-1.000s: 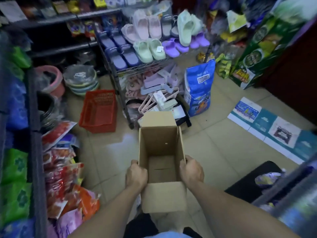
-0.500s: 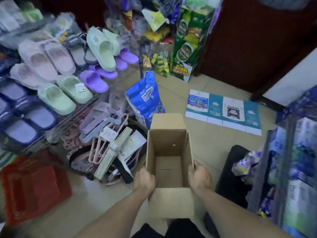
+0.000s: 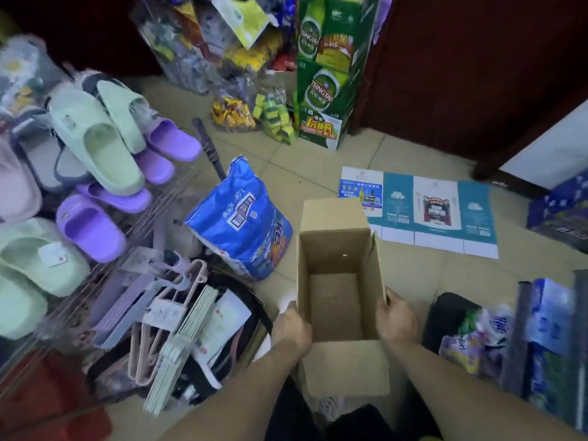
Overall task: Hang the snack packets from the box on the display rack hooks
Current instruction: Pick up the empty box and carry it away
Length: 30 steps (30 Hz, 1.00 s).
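Note:
I hold an open brown cardboard box (image 3: 337,259) in front of me, its flaps up and its inside bare; no packets show in it. My left hand (image 3: 292,326) grips the box's left wall near the rim. My right hand (image 3: 397,319) grips the right wall. The box hangs above the tiled floor. No display rack hooks are in view.
A wire rack of slippers (image 3: 95,148) stands at left, with hangers (image 3: 165,316) below it. A blue bag (image 3: 241,224) leans just left of the box. Flattened cartons (image 3: 423,211) lie on the floor beyond; green beer cases (image 3: 327,74) stand behind. Packaged goods (image 3: 477,335) sit at right.
My view has swung to the right: the snack shelf and red basket have left the frame, and the beer cases and dark door came in. Both hands keep the same grip on the box.

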Motion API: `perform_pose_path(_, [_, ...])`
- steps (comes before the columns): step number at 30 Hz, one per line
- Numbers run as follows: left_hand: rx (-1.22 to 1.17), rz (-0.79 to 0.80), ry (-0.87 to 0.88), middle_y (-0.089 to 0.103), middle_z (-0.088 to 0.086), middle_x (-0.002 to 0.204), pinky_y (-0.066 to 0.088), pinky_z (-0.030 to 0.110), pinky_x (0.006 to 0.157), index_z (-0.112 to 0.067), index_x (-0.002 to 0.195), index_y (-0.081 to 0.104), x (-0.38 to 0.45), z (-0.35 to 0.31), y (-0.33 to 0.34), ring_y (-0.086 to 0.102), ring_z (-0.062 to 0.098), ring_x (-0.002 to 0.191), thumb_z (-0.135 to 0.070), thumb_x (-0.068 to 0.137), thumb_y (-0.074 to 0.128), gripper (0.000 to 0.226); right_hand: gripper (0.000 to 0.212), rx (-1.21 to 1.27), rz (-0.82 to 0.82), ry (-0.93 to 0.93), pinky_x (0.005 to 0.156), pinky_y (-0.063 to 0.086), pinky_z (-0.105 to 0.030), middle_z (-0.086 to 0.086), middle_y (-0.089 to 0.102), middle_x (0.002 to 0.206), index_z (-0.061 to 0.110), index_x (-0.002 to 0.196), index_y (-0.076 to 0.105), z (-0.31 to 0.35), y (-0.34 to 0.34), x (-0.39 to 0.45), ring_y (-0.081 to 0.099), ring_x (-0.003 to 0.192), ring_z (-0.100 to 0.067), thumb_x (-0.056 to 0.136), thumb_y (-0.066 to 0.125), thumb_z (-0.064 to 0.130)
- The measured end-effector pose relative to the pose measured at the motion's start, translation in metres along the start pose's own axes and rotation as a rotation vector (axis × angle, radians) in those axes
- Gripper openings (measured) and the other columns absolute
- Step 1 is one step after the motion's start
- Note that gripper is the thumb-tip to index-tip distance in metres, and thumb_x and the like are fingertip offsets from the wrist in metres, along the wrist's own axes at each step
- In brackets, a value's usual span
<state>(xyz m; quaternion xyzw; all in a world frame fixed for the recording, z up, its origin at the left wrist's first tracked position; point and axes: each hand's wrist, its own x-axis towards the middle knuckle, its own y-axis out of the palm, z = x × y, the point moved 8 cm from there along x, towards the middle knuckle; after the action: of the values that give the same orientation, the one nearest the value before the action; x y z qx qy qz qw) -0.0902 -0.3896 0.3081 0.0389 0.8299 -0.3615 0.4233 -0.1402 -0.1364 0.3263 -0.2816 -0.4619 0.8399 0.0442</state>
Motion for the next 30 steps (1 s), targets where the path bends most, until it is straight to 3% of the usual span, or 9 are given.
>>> perform_pose_path(6, [0.025, 0.093, 0.132, 0.071, 0.008, 0.115, 0.056, 0.043, 0.094, -0.024, 0.128, 0.052, 0.117, -0.046, -0.01, 0.068, 0.029, 0.107, -0.027, 0.103, 0.041, 0.027, 0.029, 0.132, -0.054, 0.091, 0.078, 0.056, -0.043, -0.011, 0.074, 0.099, 0.023, 0.118, 0.068, 0.018, 0.041, 0.095, 0.068, 0.092, -0.037, 0.103, 0.046, 0.036])
perform_pose_path(11, [0.013, 0.137, 0.133, 0.069, 0.002, 0.112, 0.057, 0.042, 0.095, -0.025, 0.136, 0.051, 0.226, -0.051, -0.015, 0.069, 0.018, 0.103, -0.024, 0.107, 0.043, 0.031, 0.033, 0.191, 0.051, 0.172, 0.081, 0.061, -0.049, 0.006, 0.073, 0.099, 0.036, 0.119, 0.062, 0.013, 0.13, 0.18, 0.07, 0.09, -0.022, 0.096, 0.043, 0.05])
perform_pose_path(15, [-0.028, 0.122, 0.049, 0.064, 0.006, 0.129, 0.052, 0.04, 0.102, -0.019, 0.142, 0.052, 0.32, -0.036, -0.011, 0.064, 0.024, 0.117, -0.023, 0.105, 0.051, 0.037, 0.03, 0.235, 0.057, 0.23, 0.079, 0.054, -0.038, -0.004, 0.071, 0.11, 0.023, 0.128, 0.06, 0.043, 0.18, 0.235, 0.068, 0.097, -0.031, 0.098, 0.057, 0.029])
perform_pose_path(17, [-0.062, 0.14, 0.013, 0.064, -0.003, 0.118, 0.057, 0.039, 0.095, -0.029, 0.137, 0.051, 0.364, -0.023, -0.004, 0.066, 0.014, 0.105, -0.026, 0.104, 0.053, 0.034, 0.029, 0.213, 0.1, 0.28, 0.075, 0.045, -0.031, -0.011, 0.067, 0.106, 0.014, 0.126, 0.057, 0.042, 0.216, 0.267, 0.065, 0.094, -0.033, 0.096, 0.058, 0.015])
perform_pose_path(20, [-0.039, 0.133, 0.004, 0.058, -0.007, 0.111, 0.056, 0.034, 0.089, -0.037, 0.124, 0.047, 0.422, -0.001, 0.01, 0.063, 0.008, 0.099, -0.029, 0.104, 0.051, 0.021, 0.025, 0.187, 0.196, 0.337, 0.072, 0.044, -0.032, -0.01, 0.06, 0.098, 0.016, 0.117, 0.048, 0.037, 0.274, 0.303, 0.06, 0.086, -0.03, 0.094, 0.056, 0.008])
perform_pose_path(22, [-0.007, 0.095, 0.017, 0.059, -0.004, 0.113, 0.053, 0.033, 0.083, -0.04, 0.136, 0.045, 0.453, 0.007, 0.016, 0.063, 0.01, 0.098, -0.026, 0.105, 0.05, 0.034, 0.025, 0.172, 0.234, 0.357, 0.071, 0.043, -0.033, -0.01, 0.059, 0.098, 0.019, 0.111, 0.042, 0.032, 0.307, 0.32, 0.058, 0.085, -0.029, 0.094, 0.053, 0.005])
perform_pose_path(24, [0.078, 0.044, 0.024, 0.065, 0.005, 0.12, 0.057, 0.04, 0.088, -0.036, 0.149, 0.038, 0.475, 0.014, 0.02, 0.067, 0.019, 0.103, -0.018, 0.103, 0.05, 0.051, 0.025, 0.158, 0.319, 0.385, 0.071, 0.045, -0.035, -0.014, 0.062, 0.102, 0.017, 0.112, 0.04, 0.025, 0.34, 0.328, 0.061, 0.09, -0.032, 0.093, 0.05, 0.003])
perform_pose_path(26, [0.155, 0.031, -0.01, 0.064, 0.009, 0.127, 0.056, 0.043, 0.097, -0.034, 0.153, 0.034, 0.491, 0.023, 0.025, 0.066, 0.024, 0.111, -0.01, 0.099, 0.052, 0.062, 0.026, 0.129, 0.415, 0.407, 0.073, 0.047, -0.039, -0.018, 0.063, 0.11, 0.012, 0.12, 0.041, 0.021, 0.367, 0.331, 0.063, 0.095, -0.035, 0.095, 0.049, 0.006])
perform_pose_path(30, [0.197, -0.01, -0.05, 0.064, 0.012, 0.125, 0.056, 0.041, 0.094, -0.028, 0.152, 0.038, 0.499, 0.034, 0.025, 0.065, 0.027, 0.11, -0.005, 0.096, 0.054, 0.063, 0.033, 0.118, 0.424, 0.388, 0.076, 0.043, -0.036, -0.018, 0.064, 0.12, 0.009, 0.132, 0.04, 0.024, 0.383, 0.33, 0.062, 0.1, -0.035, 0.1, 0.048, 0.013])
